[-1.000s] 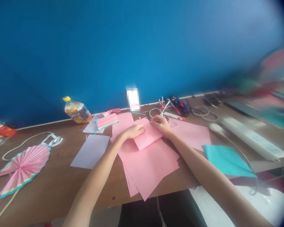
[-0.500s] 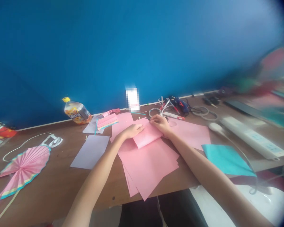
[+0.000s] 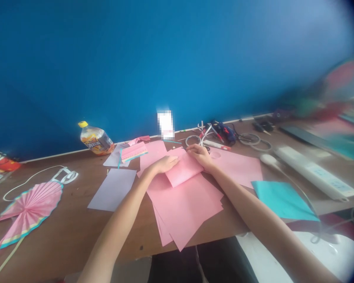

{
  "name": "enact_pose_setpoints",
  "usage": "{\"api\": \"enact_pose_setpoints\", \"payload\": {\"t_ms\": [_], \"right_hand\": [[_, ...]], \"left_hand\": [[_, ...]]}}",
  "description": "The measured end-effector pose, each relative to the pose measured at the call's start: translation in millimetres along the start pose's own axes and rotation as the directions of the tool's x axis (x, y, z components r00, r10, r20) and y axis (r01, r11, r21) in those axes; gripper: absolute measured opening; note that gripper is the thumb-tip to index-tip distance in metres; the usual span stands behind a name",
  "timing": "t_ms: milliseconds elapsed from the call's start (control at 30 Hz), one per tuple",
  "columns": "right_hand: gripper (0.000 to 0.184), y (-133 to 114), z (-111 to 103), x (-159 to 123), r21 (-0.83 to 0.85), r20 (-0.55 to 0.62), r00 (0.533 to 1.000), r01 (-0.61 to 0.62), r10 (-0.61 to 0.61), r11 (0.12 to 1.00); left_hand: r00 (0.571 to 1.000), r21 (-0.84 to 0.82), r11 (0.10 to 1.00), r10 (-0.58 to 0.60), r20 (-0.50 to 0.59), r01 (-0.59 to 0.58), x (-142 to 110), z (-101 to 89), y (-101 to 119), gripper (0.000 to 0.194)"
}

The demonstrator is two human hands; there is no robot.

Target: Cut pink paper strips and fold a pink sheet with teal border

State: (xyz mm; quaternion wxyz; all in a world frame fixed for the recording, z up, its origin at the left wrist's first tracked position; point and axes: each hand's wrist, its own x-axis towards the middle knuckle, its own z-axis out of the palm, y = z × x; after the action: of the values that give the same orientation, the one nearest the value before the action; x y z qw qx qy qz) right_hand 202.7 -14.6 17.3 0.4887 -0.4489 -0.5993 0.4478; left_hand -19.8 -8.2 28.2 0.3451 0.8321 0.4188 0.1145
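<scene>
At the lower left lay a pleated pink fan (image 3: 32,208), its edge trimmed in blue; a flat lilac sheet (image 3: 112,189) came next; a pleated pink strip (image 3: 133,151) sat up near the wall; at centre, the left hand (image 3: 164,164) lay on a folded pink sheet (image 3: 184,169) atop a loose pink pile (image 3: 185,212), fingers (image 3: 172,160) together and flat; the right hand (image 3: 200,154) pressed its upper edge, fingers (image 3: 193,147) together and curled; at the lower right, a blue sheet (image 3: 283,200) lay unfolded.

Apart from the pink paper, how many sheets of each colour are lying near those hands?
Pale lilac paper sheets: 2
Teal paper sheets: 1
Total: 3
</scene>
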Motion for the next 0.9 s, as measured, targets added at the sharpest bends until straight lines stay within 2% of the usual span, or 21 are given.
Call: {"api": "enact_pose_setpoints", "payload": {"t_ms": [200,467,633,767,900], "right_hand": [[0.029,0,0,-2,-0.05,0.016,1.0,0.006,-0.005,0.999],[0.032,0,-1,-1,-0.022,-0.018,1.0,-0.001,0.001,1.0],[0.042,-2,-2,-2,0.001,0.029,1.0,0.01,-0.01,1.0],[0.042,-4,-2,-3,-0.056,0.036,0.999,0.023,-0.021,0.998],[0.043,-8,0,-5,-0.075,0.128,0.991,0.042,-0.032,0.996]], "left_hand": [[1.0,0.04,0.999,-0.002,-0.03,0.003,0,3.1,3,0.045],[0.995,-0.049,0.998,0.02,-0.098,-0.025,-3,-2.6,7,0.045],[0.994,-0.052,0.997,0.053,-0.098,-0.059,-1,-1.3,3,0.04],[0.988,-0.045,0.994,0.09,-0.124,-0.096,-1,-0.9,4,0.032],[0.998,-0.007,0.999,0.034,-0.06,-0.034,-1,0.9,13,0.037]]}}
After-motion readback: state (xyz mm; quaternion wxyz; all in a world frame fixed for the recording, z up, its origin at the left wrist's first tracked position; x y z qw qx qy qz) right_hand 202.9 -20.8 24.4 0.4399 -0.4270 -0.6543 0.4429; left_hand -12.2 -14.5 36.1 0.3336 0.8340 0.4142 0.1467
